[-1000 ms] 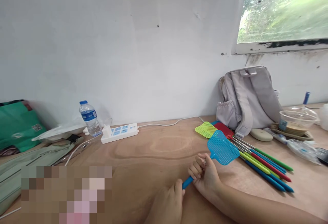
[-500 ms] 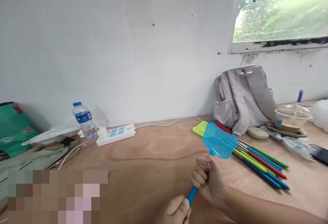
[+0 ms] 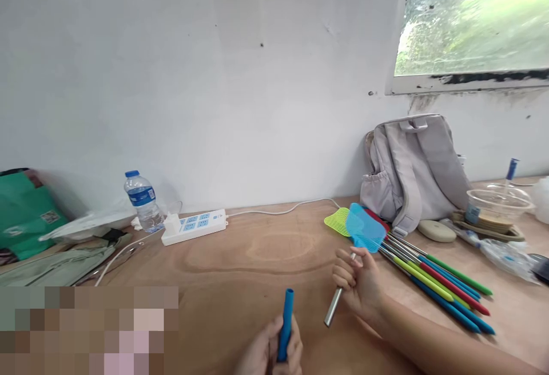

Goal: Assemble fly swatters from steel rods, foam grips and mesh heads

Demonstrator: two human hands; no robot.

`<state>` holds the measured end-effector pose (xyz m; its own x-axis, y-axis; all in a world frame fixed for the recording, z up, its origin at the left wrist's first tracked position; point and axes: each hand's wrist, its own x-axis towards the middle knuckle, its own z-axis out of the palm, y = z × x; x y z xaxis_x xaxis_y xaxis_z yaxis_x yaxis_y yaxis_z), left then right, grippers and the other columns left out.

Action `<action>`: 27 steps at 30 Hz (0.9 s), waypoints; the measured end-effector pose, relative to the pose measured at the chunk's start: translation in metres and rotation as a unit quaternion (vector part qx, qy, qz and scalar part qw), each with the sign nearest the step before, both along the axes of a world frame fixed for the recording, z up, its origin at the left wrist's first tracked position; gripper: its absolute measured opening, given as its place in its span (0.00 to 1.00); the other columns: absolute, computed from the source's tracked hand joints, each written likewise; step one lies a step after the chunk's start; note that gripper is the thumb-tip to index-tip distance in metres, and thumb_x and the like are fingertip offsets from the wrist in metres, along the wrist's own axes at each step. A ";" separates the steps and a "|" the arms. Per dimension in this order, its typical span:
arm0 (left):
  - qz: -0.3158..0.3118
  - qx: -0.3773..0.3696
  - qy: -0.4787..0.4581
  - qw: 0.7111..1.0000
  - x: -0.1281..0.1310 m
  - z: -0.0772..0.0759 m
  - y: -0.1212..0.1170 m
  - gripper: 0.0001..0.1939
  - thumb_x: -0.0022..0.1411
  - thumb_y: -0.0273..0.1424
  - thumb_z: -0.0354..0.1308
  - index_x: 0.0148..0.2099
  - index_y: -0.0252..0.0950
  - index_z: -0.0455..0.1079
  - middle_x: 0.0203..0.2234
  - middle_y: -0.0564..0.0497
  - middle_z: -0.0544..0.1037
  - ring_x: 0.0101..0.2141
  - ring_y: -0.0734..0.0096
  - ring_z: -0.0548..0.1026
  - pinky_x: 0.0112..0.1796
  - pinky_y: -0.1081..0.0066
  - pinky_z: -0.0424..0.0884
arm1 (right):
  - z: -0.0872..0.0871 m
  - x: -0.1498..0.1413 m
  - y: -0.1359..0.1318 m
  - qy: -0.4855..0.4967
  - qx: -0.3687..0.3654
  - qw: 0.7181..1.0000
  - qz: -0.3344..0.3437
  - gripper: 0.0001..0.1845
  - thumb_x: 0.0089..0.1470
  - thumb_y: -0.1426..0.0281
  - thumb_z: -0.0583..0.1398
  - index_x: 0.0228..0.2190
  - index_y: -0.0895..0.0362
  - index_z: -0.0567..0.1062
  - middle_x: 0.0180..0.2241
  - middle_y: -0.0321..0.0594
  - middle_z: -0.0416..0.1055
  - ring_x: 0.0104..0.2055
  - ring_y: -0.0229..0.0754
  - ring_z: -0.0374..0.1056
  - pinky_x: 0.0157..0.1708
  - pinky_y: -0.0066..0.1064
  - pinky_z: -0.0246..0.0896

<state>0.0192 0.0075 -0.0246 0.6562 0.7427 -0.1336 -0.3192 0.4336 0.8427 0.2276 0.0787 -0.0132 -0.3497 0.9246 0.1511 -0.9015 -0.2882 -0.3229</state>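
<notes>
Your left hand [image 3: 266, 342]: grip clamped round blue handle sleeve [image 3: 287, 309]. Your right hand [image 3: 365, 283]: grip clamped on metal rod [image 3: 333, 308] of blue swatter [image 3: 363, 227], above desk [image 3: 214, 266]. Done: sleeve off rod, pieces apart. Other swatters [image 3: 454, 285] bundled on desk, coloured handles fitted, not in hand.

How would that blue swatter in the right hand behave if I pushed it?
The blue swatter's head looks flat and thin, so it would probably flex. The metal rod looks straight and smooth: likely stiff, perhaps slippery in the right hand. With so slim a rod, the whole thing is probably light for its size.
</notes>
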 end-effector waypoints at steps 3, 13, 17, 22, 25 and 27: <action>0.149 0.111 0.128 0.974 -0.008 0.002 0.014 0.23 0.52 0.53 0.49 0.27 0.37 0.59 0.13 0.61 0.55 0.13 0.81 0.49 0.18 0.75 0.47 | -0.015 -0.009 0.001 -0.035 -0.004 0.995 0.088 0.18 0.44 0.65 0.58 0.14 0.55 0.54 0.11 0.23 0.39 0.12 0.27 0.34 0.11 0.20 0.38; 0.269 0.412 0.507 0.708 -0.061 0.014 0.055 0.13 0.61 0.36 0.41 0.41 0.39 0.66 0.37 0.48 0.68 0.41 0.61 0.66 0.43 0.63 0.61 | -0.018 -0.014 0.001 -0.127 -0.054 0.988 0.076 0.10 0.43 0.69 0.58 0.17 0.57 0.62 0.11 0.23 0.41 0.12 0.27 0.35 0.11 0.20 0.36; 0.195 0.450 0.565 0.663 -0.063 0.016 0.054 0.09 0.53 0.24 0.46 0.33 0.39 0.66 0.32 0.51 0.69 0.38 0.63 0.67 0.41 0.64 0.61 | -0.018 -0.015 0.004 -0.134 -0.078 0.986 0.062 0.10 0.42 0.71 0.58 0.16 0.58 0.61 0.12 0.23 0.41 0.12 0.27 0.36 0.11 0.20 0.36; 0.150 0.465 0.585 0.647 -0.055 0.024 0.044 0.10 0.43 0.19 0.47 0.26 0.38 0.61 0.27 0.53 0.68 0.34 0.66 0.66 0.35 0.69 0.61 | -0.017 -0.016 0.003 -0.141 -0.079 0.984 0.070 0.09 0.43 0.72 0.57 0.17 0.58 0.62 0.12 0.24 0.43 0.12 0.27 0.38 0.12 0.20 0.37; 0.142 0.451 0.581 0.662 -0.052 0.026 0.040 0.09 0.42 0.18 0.47 0.25 0.38 0.58 0.26 0.54 0.66 0.31 0.68 0.66 0.32 0.72 0.60 | -0.016 -0.015 0.002 -0.147 -0.074 0.984 0.073 0.08 0.42 0.72 0.57 0.17 0.58 0.63 0.12 0.24 0.45 0.12 0.27 0.39 0.12 0.20 0.37; 0.139 0.442 0.580 0.670 -0.051 0.026 0.040 0.10 0.42 0.18 0.46 0.25 0.38 0.57 0.26 0.55 0.65 0.30 0.70 0.65 0.30 0.73 0.59 | -0.016 -0.015 0.001 -0.148 -0.070 0.984 0.074 0.08 0.42 0.71 0.57 0.17 0.58 0.63 0.12 0.25 0.46 0.12 0.27 0.40 0.12 0.21 0.38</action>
